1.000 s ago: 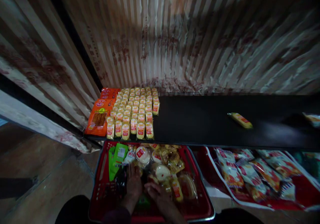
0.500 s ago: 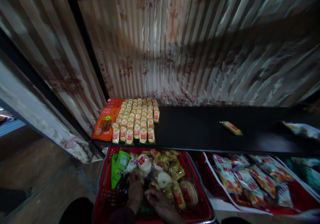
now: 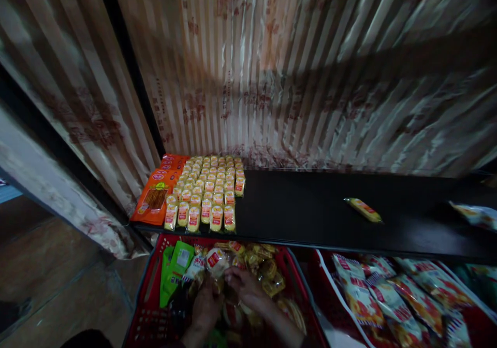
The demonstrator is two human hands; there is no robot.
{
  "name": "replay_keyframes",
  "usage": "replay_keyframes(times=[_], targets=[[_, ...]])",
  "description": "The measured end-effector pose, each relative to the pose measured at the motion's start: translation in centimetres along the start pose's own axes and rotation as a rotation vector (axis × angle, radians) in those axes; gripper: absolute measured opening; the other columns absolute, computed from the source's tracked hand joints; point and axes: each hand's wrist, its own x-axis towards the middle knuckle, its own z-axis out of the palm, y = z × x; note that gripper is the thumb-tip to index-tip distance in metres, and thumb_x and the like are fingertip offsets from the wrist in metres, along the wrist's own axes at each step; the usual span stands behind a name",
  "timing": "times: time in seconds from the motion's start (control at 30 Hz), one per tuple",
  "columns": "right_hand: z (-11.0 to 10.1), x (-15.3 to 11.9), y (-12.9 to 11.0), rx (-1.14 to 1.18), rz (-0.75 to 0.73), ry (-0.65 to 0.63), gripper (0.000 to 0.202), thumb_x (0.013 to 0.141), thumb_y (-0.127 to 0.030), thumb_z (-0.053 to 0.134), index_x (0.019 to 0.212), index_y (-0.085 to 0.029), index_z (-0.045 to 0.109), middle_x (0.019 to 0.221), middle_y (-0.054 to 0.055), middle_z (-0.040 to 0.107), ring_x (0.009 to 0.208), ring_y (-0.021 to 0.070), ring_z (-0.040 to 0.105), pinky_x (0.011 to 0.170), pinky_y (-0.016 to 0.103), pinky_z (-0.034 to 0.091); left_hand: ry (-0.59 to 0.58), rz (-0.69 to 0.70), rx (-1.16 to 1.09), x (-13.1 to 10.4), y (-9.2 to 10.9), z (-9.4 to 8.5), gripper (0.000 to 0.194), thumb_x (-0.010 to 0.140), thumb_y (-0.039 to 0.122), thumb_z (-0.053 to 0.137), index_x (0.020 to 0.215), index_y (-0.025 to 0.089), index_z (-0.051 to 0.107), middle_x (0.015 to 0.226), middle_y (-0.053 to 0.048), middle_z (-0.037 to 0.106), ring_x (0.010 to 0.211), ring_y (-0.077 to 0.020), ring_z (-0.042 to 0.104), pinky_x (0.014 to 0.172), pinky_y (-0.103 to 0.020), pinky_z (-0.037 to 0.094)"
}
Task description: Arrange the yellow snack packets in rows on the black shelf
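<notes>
Both hands are inside a red basket (image 3: 149,306) of packaged snacks below the black shelf. My left hand (image 3: 207,304) is curled near the basket's middle, beside a dark package (image 3: 179,304). Close to its right, my right hand (image 3: 246,288) has its fingers bent toward a small yellowish packet between the hands. Dim light and overlap hide whether either hand grips it. A round white-and-red packet (image 3: 216,260) lies just beyond the fingers. Green bags (image 3: 180,262) stand at the basket's left.
On the black shelf (image 3: 295,198) are rows of small yellow packets (image 3: 209,187), orange bags (image 3: 157,195), one lone yellow packet (image 3: 364,209) and a white bag (image 3: 476,214). Another red basket (image 3: 324,286) holds chip bags (image 3: 355,286).
My hands have moved forward, and my right hand has come closer to the round packet, fingers more bent. The view has shifted a little, so the shelf edge sits lower.
</notes>
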Motion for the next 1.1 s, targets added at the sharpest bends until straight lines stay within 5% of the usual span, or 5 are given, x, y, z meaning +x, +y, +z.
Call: replay_keyframes(times=[0.2,0.4,0.63,0.77,1.1], targets=[[-0.5,0.4,0.2,0.058,-0.013,0.051,0.047,0.083,-0.053,0.042,0.100,-0.017,0.067,0.098,0.010,0.070,0.092,0.0231,0.064,0.086,0.036,0.048,-0.229,-0.015,-0.697,0.4,0.6,-2.1,0.059,0.075,0.043,0.062,0.125,0.015,0.051,0.120,-0.013,0.062,0.105,-0.0233,0.060,0.081,-0.030,0.049],[-0.6,-0.5,-0.3,0.169,0.055,0.043,0.059,0.082,-0.057,0.049,0.126,-0.018,0.054,0.123,0.012,0.062,0.106,0.0252,0.061,0.092,0.039,0.048,-0.164,-0.157,-0.923,0.7,4.9,-4.2,0.081,0.071,0.044,0.071,0.138,0.018,0.035,0.125,-0.015,0.057,0.103,-0.0200,0.061,0.079,-0.028,0.050],[-0.5,-0.6,0.1,0.233,-0.048,0.144,0.061,0.075,-0.053,0.061,0.126,-0.020,0.054,0.126,0.010,0.059,0.113,0.0262,0.056,0.097,0.042,0.044,-0.143,-0.211,-1.073,0.0,8.5,-5.2,0.057,0.071,0.040,0.072,0.120,0.020,0.052,0.113,-0.010,0.065,0.090,-0.0173,0.064,0.070,-0.025,0.048],[-0.5,-1.2,-0.5,0.322,-0.045,0.227,0.050,0.078,-0.053,0.059,0.117,-0.023,0.061,0.117,0.007,0.064,0.109,0.0257,0.057,0.100,0.044,0.041,-0.246,-0.172,-1.115,-1.4,8.2,-5.9,0.037,0.074,0.029,0.069,0.108,0.018,0.059,0.104,-0.007,0.066,0.083,-0.0134,0.061,0.071,-0.025,0.048],[1.5,-1.9,-2.4,0.644,0.155,0.254,0.046,0.071,-0.050,0.068,0.110,-0.027,0.065,0.127,0.003,0.060,0.124,0.0255,0.047,0.105,0.042,0.036,-0.317,0.023,-1.005,-2.2,5.1,-7.9,0.055,0.066,0.033,0.077,0.116,0.019,0.059,0.112,-0.011,0.062,0.098,-0.0201,0.059,0.081,-0.033,0.049]])
